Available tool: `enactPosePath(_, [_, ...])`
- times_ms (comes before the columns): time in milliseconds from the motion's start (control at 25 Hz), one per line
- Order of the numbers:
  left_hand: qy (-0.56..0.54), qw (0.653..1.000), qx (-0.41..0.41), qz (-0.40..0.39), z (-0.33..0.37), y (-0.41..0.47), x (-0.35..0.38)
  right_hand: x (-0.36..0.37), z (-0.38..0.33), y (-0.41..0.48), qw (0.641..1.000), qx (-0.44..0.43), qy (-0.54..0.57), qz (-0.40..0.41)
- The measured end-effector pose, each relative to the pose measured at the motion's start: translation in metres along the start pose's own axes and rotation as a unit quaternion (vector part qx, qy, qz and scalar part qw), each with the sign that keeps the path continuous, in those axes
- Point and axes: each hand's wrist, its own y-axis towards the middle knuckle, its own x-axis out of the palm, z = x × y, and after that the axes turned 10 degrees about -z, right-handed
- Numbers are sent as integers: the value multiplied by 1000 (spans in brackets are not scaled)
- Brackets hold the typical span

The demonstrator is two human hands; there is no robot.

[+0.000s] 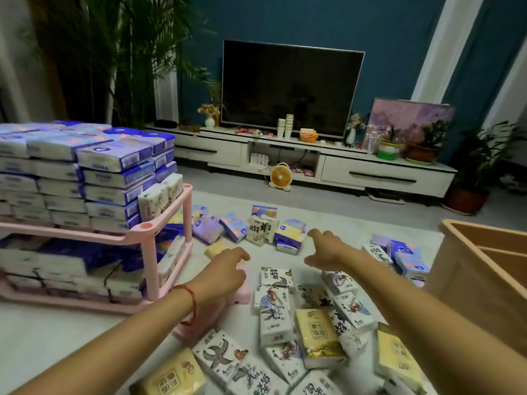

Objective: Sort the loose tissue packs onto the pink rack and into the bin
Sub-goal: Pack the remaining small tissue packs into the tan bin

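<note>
Hands [228,265] [325,249] hover between pink rack [137,236] and bin [473,283].

Tissue packs [315,329] crowd the floor [57,337]; pink rack [151,252] left, bin [470,280] right.

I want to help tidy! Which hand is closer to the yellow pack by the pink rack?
Left. The left hand hovers beside the yellow pack, near the pink rack; the right hand is over by the purple-and-yellow pack.

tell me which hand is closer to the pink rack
Left. The left hand is just right of the pink rack, by its corner post; the right hand is farther right, above the loose packs.
</note>
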Motion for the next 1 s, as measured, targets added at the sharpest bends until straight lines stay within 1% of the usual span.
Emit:
enactPosePath(120, [-56, 998, 24, 33, -5, 22, 20, 24, -3, 44, 997, -22, 55, 40])
enactPosePath(200, [-86, 993, 44, 70, -9, 34, 26, 30, -11, 77, 986, -35, 133, 89])
enactPosePath(240, [-102, 989, 57, 95, -10, 38, 26, 30, -15, 93, 979, -19, 171, 112])
enactPosePath(280, [-119, 983, 70, 118, -11, 41, 26, 31, -18, 108, 975, 7, 185, 127])
enactPosePath(400, [-166, 967, 82, 172, -8, 44, 24, 42, -26, 132, 978, 75, 137, 140])
enactPosePath(520, [-175, 964, 97, 175, 1, 38, 27, 59, -27, 136, 977, 76, 109, 164])
enactPosePath(600, [-155, 971, 111, 145, 7, 31, 28, 59, -21, 125, 985, 60, 111, 118])
enactPosePath(640, [-143, 976, 107, 126, 10, 27, 26, 54, -17, 115, 983, 36, 162, 83])
enactPosePath(680, [-130, 981, 99, 105, 12, 24, 24, 45, -15, 102, 967, -2, 252, 44])
enactPosePath(720, [-118, 985, 89, 86, 15, 20, 21, 34, -13, 84, 940, -38, 340, -4])
enactPosePath(760, [-104, 989, 78, 71, 21, 15, 17, 20, -12, 62, 917, -65, 390, -49])
enactPosePath(800, [-96, 991, 67, 58, 29, 10, 12, 6, -12, 39, 905, -83, 409, -89])
enactPosePath(880, [-100, 994, 41, 32, 55, -3, 5, -23, -8, -4, 896, -108, 397, -164])
enactPosePath(960, [-109, 993, 33, 22, 91, -16, 0, -49, -3, -45, 902, -123, 363, -201])
enactPosePath(1000, [-113, 992, 42, 26, 108, -21, -1, -60, -1, -65, 906, -131, 346, -205])
